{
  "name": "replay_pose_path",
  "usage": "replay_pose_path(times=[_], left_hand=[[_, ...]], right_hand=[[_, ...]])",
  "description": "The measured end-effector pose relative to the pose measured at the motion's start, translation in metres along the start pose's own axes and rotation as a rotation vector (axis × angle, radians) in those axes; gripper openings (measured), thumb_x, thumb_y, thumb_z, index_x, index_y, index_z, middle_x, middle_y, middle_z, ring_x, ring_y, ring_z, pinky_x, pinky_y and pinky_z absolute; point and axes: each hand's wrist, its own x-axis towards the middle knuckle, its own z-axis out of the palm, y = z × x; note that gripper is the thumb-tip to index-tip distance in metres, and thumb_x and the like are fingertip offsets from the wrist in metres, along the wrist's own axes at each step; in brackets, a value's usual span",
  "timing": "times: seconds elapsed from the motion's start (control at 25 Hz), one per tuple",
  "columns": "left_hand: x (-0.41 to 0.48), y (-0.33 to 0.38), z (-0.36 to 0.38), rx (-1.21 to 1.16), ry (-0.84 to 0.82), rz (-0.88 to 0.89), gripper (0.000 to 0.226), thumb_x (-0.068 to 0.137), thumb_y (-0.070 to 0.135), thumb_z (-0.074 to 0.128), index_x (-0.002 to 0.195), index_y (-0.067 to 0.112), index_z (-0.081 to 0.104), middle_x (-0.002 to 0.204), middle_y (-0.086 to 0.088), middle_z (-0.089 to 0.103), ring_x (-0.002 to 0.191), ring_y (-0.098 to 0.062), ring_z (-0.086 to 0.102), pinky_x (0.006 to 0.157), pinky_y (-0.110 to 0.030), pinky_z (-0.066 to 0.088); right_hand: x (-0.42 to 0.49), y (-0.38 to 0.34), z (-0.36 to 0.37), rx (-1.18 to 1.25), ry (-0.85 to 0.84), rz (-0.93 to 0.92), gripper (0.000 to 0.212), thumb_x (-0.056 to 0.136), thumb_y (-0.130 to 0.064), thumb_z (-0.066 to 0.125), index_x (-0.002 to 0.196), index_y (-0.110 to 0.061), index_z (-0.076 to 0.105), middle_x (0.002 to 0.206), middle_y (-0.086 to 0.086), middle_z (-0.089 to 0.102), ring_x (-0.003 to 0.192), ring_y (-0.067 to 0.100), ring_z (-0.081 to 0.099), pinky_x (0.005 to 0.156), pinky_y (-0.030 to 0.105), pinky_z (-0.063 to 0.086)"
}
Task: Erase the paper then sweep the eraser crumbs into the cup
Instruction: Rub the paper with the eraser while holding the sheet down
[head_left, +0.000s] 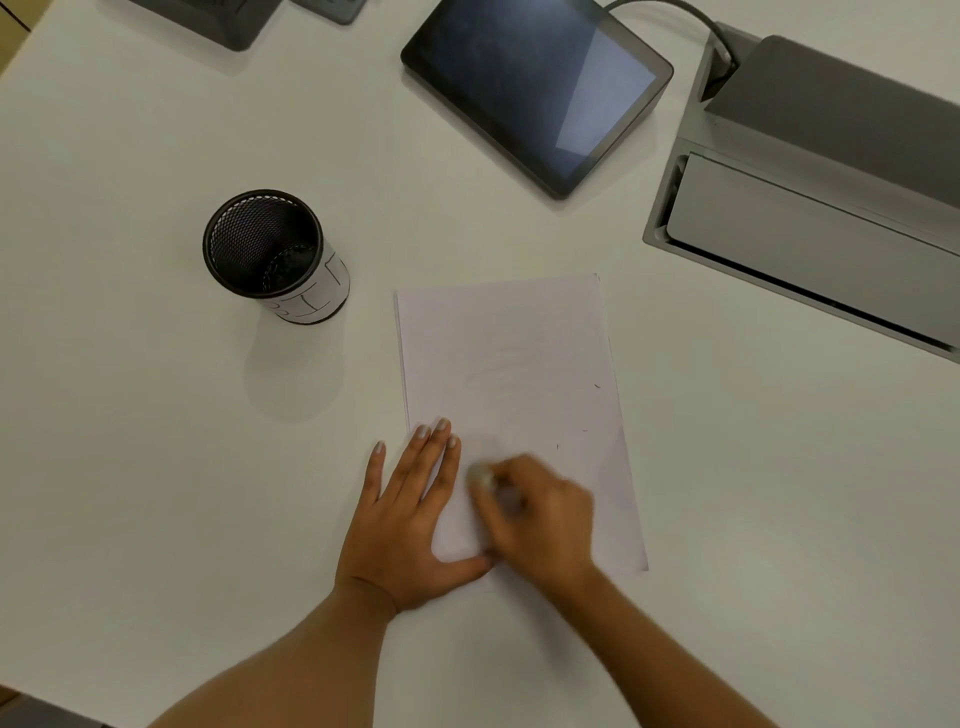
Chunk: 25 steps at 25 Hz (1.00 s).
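A white sheet of paper (519, 374) lies on the white table, with faint marks in its middle and a few dark crumbs (596, 386) near its right edge. My left hand (410, 519) lies flat with straight fingers, pressing the paper's lower left corner. My right hand (535, 514) is blurred over the lower part of the sheet, its fingers curled round a small pale eraser (480, 475) that touches the paper. A black mesh cup (270, 249) with a white paper label stands upright to the left of the sheet, apart from both hands.
A dark tablet (535, 88) lies at the back, beyond the paper. A grey cable box with an open lid (810, 228) fills the right back corner. Dark devices (223, 21) sit at the far left edge. Bare table (156, 467) spreads left and right of the sheet.
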Motion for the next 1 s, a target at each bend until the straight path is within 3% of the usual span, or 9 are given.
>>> replay_pose_path(times=[0.08,0.28,0.32,0.48,0.68,0.76,0.88,0.92,1.0], left_hand=[[0.0,0.0,0.0,0.006,-0.002,0.004,0.104,0.083,0.083,0.041,0.155,0.008,0.034,0.167,-0.009,0.023,0.154,-0.025,0.023,0.124,-0.054,0.014],[0.0,0.0,-0.001,0.031,-0.019,-0.004,0.109,0.08,0.084,0.047,0.156,0.007,0.033,0.167,-0.008,0.024,0.154,-0.024,0.023,0.124,-0.055,0.015],[0.0,0.0,-0.001,0.024,-0.014,-0.004,0.109,0.08,0.084,0.047,0.155,0.007,0.034,0.166,-0.008,0.025,0.154,-0.024,0.023,0.123,-0.056,0.016],[-0.001,-0.001,0.002,0.011,0.013,0.0,0.107,0.081,0.084,0.046,0.154,0.007,0.036,0.166,-0.008,0.025,0.154,-0.023,0.022,0.123,-0.056,0.018],[0.0,-0.001,0.0,0.033,-0.01,0.0,0.111,0.079,0.084,0.05,0.156,0.007,0.031,0.167,-0.007,0.022,0.155,-0.024,0.021,0.124,-0.054,0.013],[0.0,-0.001,0.001,0.016,-0.009,-0.003,0.109,0.079,0.083,0.049,0.156,0.007,0.033,0.167,-0.008,0.023,0.154,-0.024,0.022,0.124,-0.055,0.014],[0.0,-0.001,0.0,-0.002,-0.001,0.004,0.105,0.082,0.082,0.045,0.155,0.008,0.035,0.167,-0.008,0.024,0.155,-0.023,0.021,0.123,-0.056,0.018],[0.0,-0.001,0.0,0.003,-0.004,0.001,0.106,0.081,0.083,0.045,0.155,0.008,0.034,0.167,-0.008,0.024,0.155,-0.023,0.021,0.123,-0.056,0.017],[0.0,-0.001,0.0,0.021,-0.013,-0.004,0.109,0.08,0.084,0.048,0.156,0.007,0.033,0.167,-0.008,0.023,0.155,-0.023,0.021,0.124,-0.054,0.014]], right_hand=[[-0.011,0.005,0.0,-0.005,-0.059,-0.142,0.017,0.085,-0.036,0.07,0.076,-0.023,0.07,0.067,-0.009,0.066,0.051,0.01,0.06,0.045,0.028,0.049],[0.054,0.028,-0.023,-0.041,0.179,0.208,0.015,0.085,-0.041,0.072,0.08,-0.027,0.069,0.075,-0.013,0.07,0.06,0.008,0.064,0.054,0.029,0.053],[0.045,0.023,-0.016,-0.028,0.167,0.194,0.016,0.085,-0.039,0.072,0.078,-0.026,0.068,0.072,-0.012,0.069,0.057,0.01,0.063,0.052,0.029,0.052],[0.0,0.008,0.004,-0.043,-0.041,-0.2,0.018,0.083,-0.033,0.074,0.072,-0.02,0.068,0.063,-0.007,0.063,0.05,0.012,0.056,0.045,0.031,0.046],[0.062,0.032,-0.021,-0.028,0.237,0.203,0.016,0.083,-0.039,0.073,0.076,-0.026,0.067,0.075,-0.013,0.069,0.06,0.007,0.061,0.054,0.031,0.053],[0.036,0.019,-0.005,0.039,0.162,0.117,0.017,0.083,-0.034,0.073,0.073,-0.023,0.065,0.069,-0.011,0.066,0.056,0.008,0.059,0.051,0.032,0.051],[-0.005,0.003,0.007,0.035,-0.054,-0.191,0.018,0.082,-0.029,0.075,0.071,-0.02,0.065,0.065,-0.007,0.062,0.054,0.011,0.055,0.05,0.033,0.047],[0.004,0.012,0.003,0.006,-0.038,-0.192,0.018,0.082,-0.03,0.075,0.071,-0.02,0.064,0.065,-0.007,0.062,0.055,0.013,0.056,0.051,0.033,0.047],[0.042,0.03,-0.013,-0.048,0.111,0.003,0.017,0.081,-0.033,0.075,0.073,-0.022,0.064,0.069,-0.008,0.065,0.06,0.014,0.06,0.053,0.033,0.05]])
